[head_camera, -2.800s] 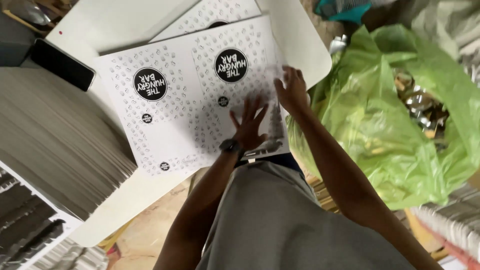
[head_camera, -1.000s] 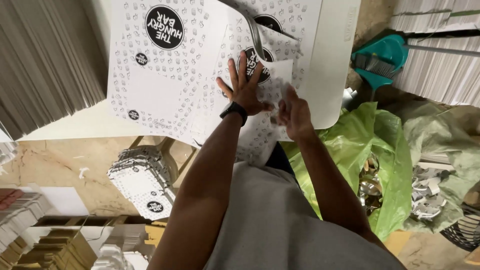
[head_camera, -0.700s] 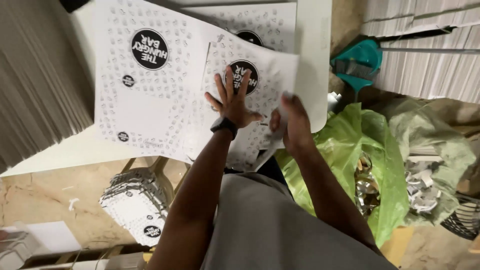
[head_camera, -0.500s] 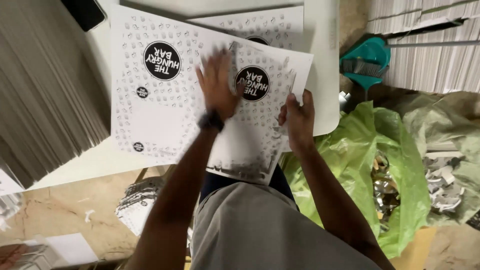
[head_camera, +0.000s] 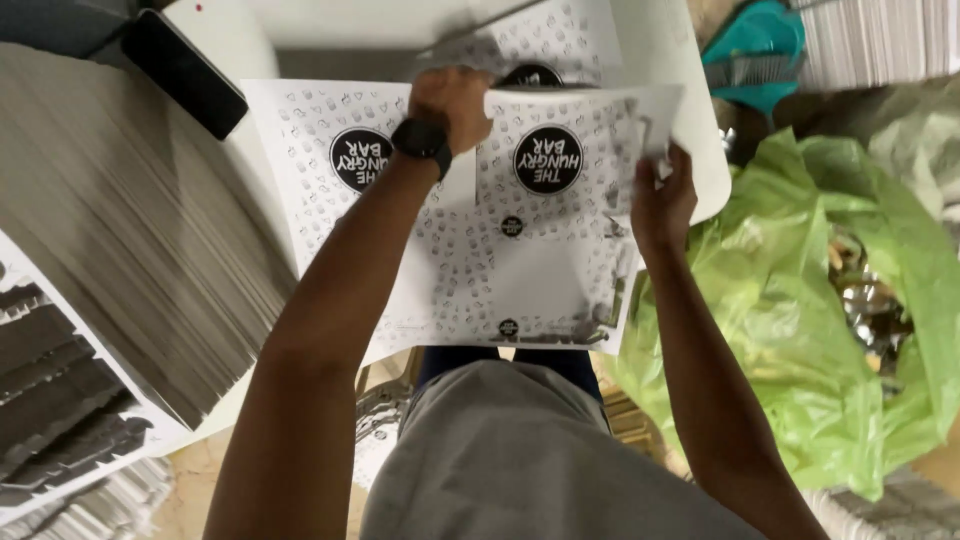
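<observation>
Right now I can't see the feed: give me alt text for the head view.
Both hands work a white printed cardboard sheet on a white table: the left hand grips its far edge, the right hand its right edge. A green plastic bag sits right, a black phone far left.

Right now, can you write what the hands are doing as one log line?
left hand: gripping printed cardboard sheet top edge | right hand: gripping its right edge | table: white | green bag: right
</observation>
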